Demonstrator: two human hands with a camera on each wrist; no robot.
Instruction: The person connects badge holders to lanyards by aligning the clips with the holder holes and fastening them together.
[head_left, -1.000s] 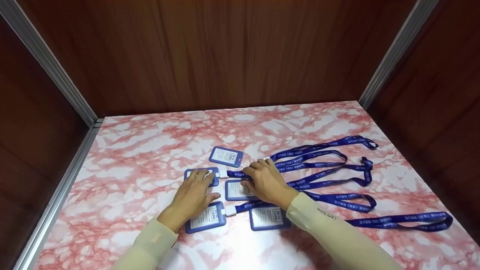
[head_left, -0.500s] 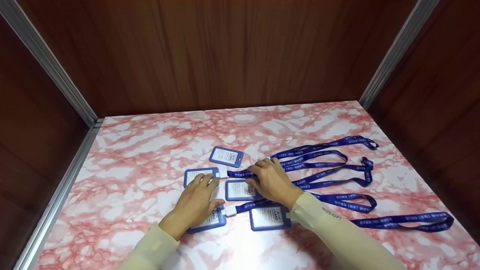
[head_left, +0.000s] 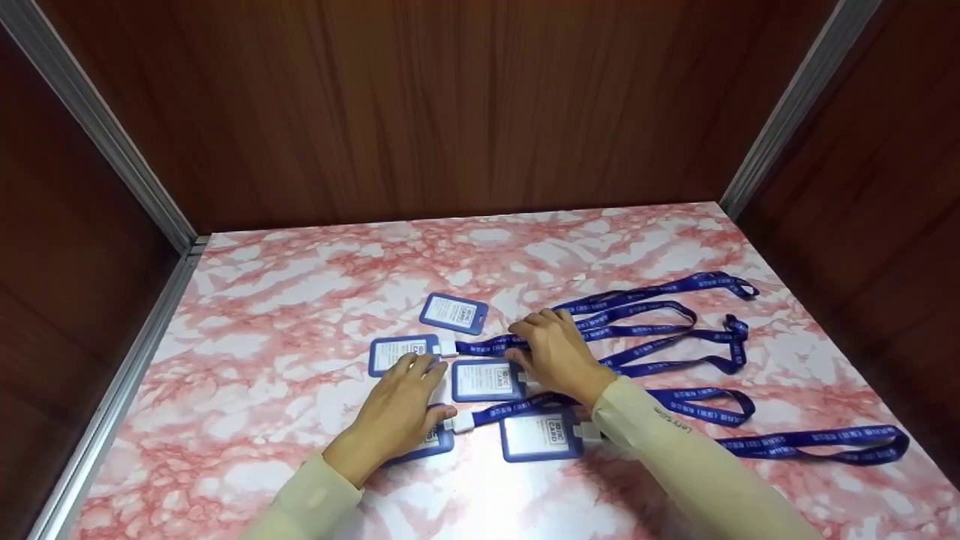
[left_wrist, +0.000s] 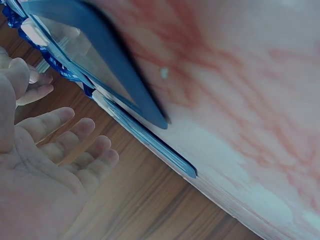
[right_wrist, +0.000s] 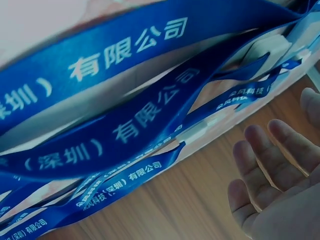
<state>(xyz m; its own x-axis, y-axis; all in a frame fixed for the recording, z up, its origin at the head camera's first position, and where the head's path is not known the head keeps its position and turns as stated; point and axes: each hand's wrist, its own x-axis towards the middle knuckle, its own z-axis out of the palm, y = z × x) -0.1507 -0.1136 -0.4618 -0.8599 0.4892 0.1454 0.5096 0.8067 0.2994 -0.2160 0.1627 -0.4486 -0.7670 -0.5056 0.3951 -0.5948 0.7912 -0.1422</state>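
My left hand, fingers spread and relaxed, is over the lower left badge holder, its fingertips at the lower edge of the upper left badge holder. In the left wrist view this hand holds nothing, beside a blue badge frame. My right hand is over blue lanyards, just right of the middle badge holder. The right wrist view shows this hand's loosely bent fingers with nothing between them, near printed lanyard straps.
A badge holder without a visible lanyard lies at the back. Another badge holder with a white clip lies at the front. Lanyard loops stretch right across the pink marbled table. Brown panels enclose it.
My left hand has slid toward the front and slightly right, uncovering most of the upper left badge holder. My right hand has shifted right, exposing the middle badge holder. The badges stay put.
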